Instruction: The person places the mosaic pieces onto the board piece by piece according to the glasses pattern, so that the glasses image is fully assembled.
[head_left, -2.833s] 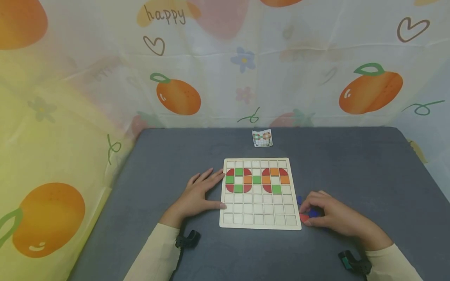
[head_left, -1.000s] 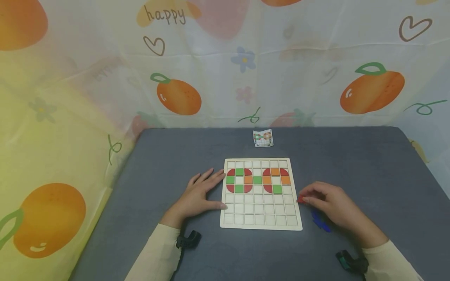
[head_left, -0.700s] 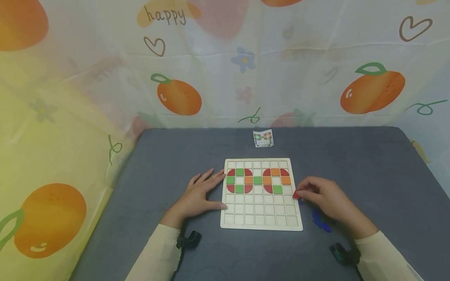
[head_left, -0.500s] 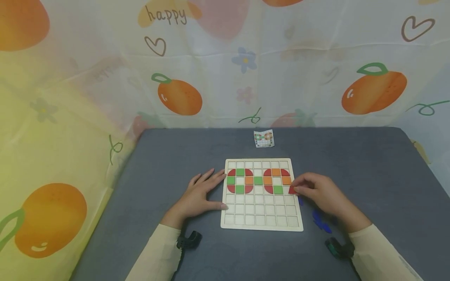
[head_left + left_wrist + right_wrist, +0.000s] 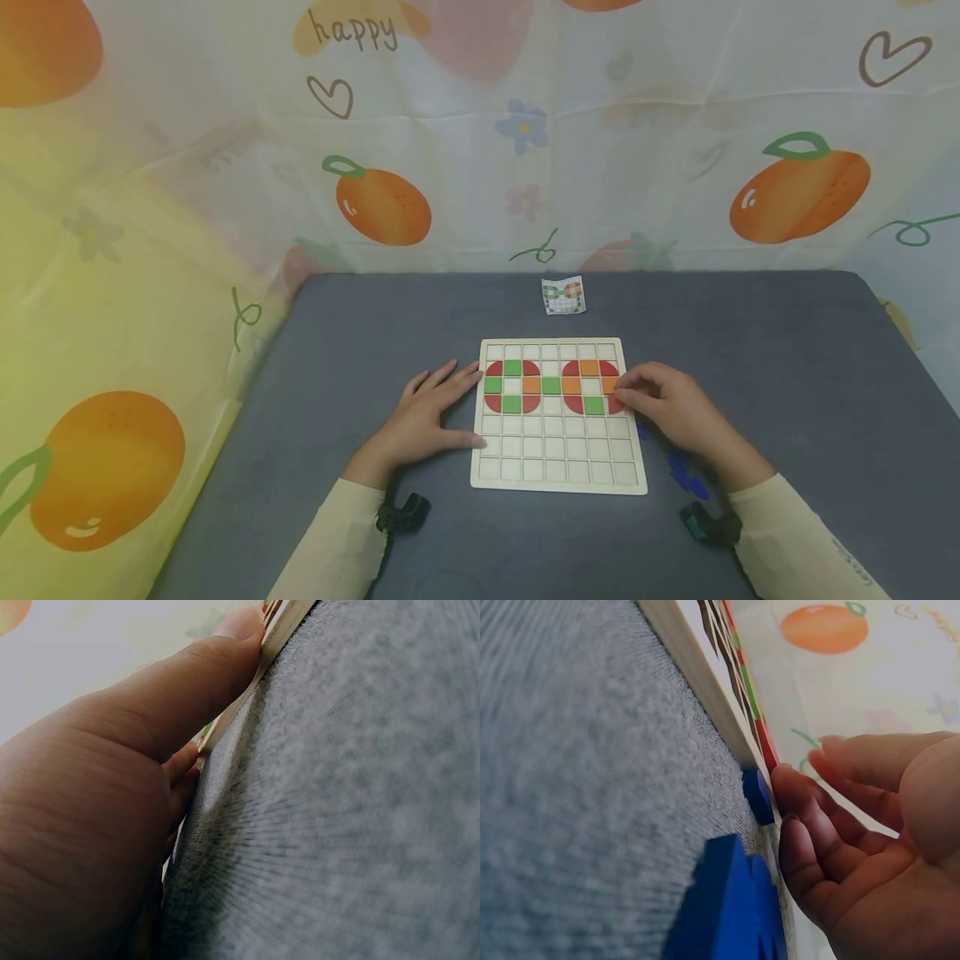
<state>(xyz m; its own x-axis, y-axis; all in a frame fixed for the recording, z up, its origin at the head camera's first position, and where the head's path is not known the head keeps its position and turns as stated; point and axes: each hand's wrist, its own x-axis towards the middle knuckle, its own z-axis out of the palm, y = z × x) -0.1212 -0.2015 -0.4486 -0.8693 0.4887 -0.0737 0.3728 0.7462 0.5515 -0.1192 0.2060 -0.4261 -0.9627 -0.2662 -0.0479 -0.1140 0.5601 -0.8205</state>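
A pale gridded board (image 5: 558, 482) lies on the table, with red, green and orange tiles making two rings joined by a green tile (image 5: 551, 386). My left hand (image 5: 420, 423) spreads along the board's left side, fingers straight, thumb resting on the rim; the left wrist view shows the thumb (image 5: 187, 690) over the edge. At the lower right corner of the right ring is a red rounded tile (image 5: 615, 405). My right hand (image 5: 667, 404) is right at it; in the right wrist view fingertips touch the red tile (image 5: 765, 746) while the thumb stands apart.
Several blue pieces (image 5: 686, 477) lie on the grey table right of the board, below my right hand. One blue piece (image 5: 757, 796) is tucked against the board's right edge. A small printed pattern card (image 5: 563, 296) lies beyond the board. A fruit-print curtain (image 5: 450, 167) hangs behind.
My right hand has carried the red tile from the table beside the board up and left into the right ring's lower right cell. The left hand has stayed in place.
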